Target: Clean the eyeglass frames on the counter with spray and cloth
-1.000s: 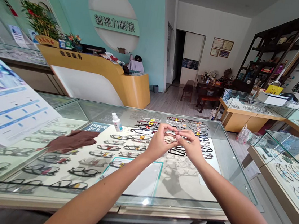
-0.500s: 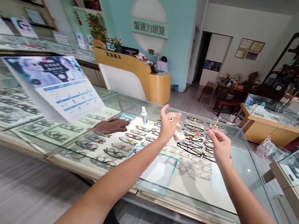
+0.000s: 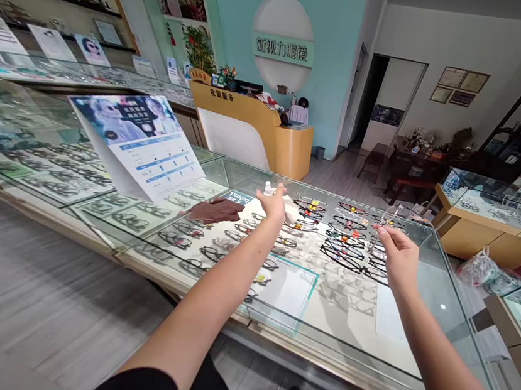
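My left hand [image 3: 272,206] is over the middle of the glass display counter [image 3: 343,328], at a small white spray bottle [image 3: 268,187]. Its thumb and forefinger are spread around the bottle; whether they touch it I cannot tell. A pale cleaning cloth [image 3: 291,211] hangs from the other fingers of that hand. On the right, my right hand [image 3: 399,247] pinches a pair of thin-rimmed eyeglasses [image 3: 389,216], held upright above the counter. A crumpled brown cloth [image 3: 219,210] lies on the glass to the left of the bottle.
Rows of eyeglass frames [image 3: 343,251] show beneath the glass. A standing price card [image 3: 152,150] is on the counter at left. Beyond are a curved wooden reception desk [image 3: 292,148] and another display case [image 3: 470,224]. Plastic bags [image 3: 479,271] sit on the floor at right.
My left hand has moved left with the pale cloth, from beside the eyeglasses to the spray bottle. My right hand still holds the eyeglasses. The view has turned slightly left.
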`<state>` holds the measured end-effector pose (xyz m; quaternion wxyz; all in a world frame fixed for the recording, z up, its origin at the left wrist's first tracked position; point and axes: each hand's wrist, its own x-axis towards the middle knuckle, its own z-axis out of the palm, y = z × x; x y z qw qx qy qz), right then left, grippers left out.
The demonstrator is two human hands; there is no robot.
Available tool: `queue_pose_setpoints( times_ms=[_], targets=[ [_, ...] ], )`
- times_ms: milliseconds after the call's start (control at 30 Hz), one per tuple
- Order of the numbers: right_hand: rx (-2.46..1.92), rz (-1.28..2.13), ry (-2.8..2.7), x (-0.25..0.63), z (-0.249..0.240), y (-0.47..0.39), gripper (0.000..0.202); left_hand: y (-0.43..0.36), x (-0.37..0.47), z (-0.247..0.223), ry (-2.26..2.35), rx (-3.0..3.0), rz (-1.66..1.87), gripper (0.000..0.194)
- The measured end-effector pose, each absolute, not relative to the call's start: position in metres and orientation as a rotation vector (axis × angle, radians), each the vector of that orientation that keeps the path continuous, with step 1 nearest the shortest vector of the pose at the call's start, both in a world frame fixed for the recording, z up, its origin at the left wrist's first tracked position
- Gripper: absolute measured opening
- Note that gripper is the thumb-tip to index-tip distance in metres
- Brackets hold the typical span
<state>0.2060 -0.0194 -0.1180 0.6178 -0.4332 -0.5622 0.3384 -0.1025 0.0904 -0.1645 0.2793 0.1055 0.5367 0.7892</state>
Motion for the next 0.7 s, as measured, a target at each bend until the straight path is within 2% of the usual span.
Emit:
queue_pose_setpoints(
  times_ms=[100, 267, 400, 567, 700],
  targets=[
    [-0.994, 0.794, -1.279, 0.206, -0.118, -0.019, 0.033, 0.092, -0.103, -0.167, 1.388, 0.210, 2.088, 0.077],
    [-0.983, 0.797, -1.289, 0.206, -0.120, -0.017, 0.034, 0.091, -0.104, -0.166, 1.348, 0.138, 2.042, 0.043],
    [-0.983, 0.787, -1.295, 0.206, -0.119, -0.017, 0.033, 0.085, -0.105, -0.158, 1.328, 0.162, 2.071, 0.027],
    [-0.993, 0.784, -1.286, 0.206, -0.116, -0.019, 0.033, 0.073, -0.095, -0.139, 1.265, 0.363, 2.106, 0.016],
    [-0.969, 0.792, -1.271, 0.207, -0.117, -0.018, 0.030, 0.058, -0.070, -0.132, 1.207, 0.760, 1.972, 0.030]
  ],
)
